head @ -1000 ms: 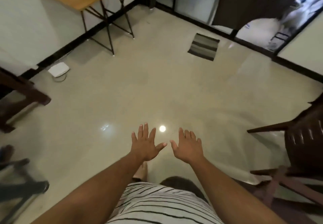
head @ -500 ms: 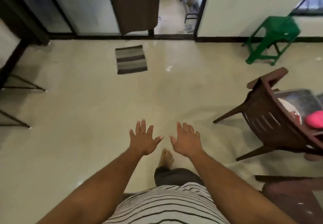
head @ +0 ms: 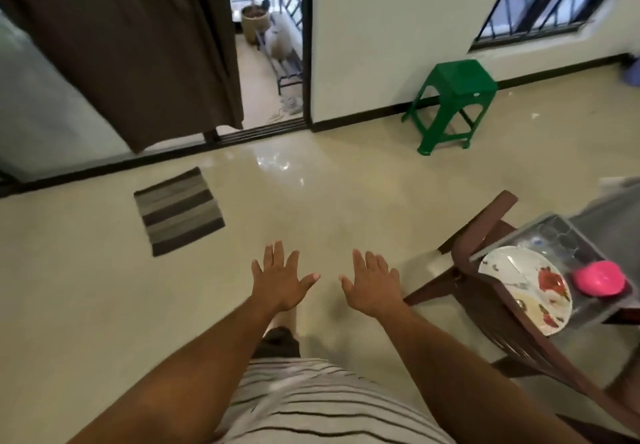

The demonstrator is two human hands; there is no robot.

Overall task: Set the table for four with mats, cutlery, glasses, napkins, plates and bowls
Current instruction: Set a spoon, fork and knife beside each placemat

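Pale glossy floor fills most of the view, with wide bare room ahead of the person; a striped mat lies on it at the left, tilted, its long axis running toward the curtained doorway; a green stool stands by the far wall, well apart from everything else. At the right edge a glass-topped desk is cut off by the frame and partly hidden behind a dark chair whose back leans against its near edge; on it a flowered plate sits just beside a pink bowl, with blurred clear glasses behind them, too smeared to count. Both hands hang over the floor, palms down, fingers spread and straight, holding nothing: left hand, right hand, near each other but apart, fingers pointing toward the doorway.
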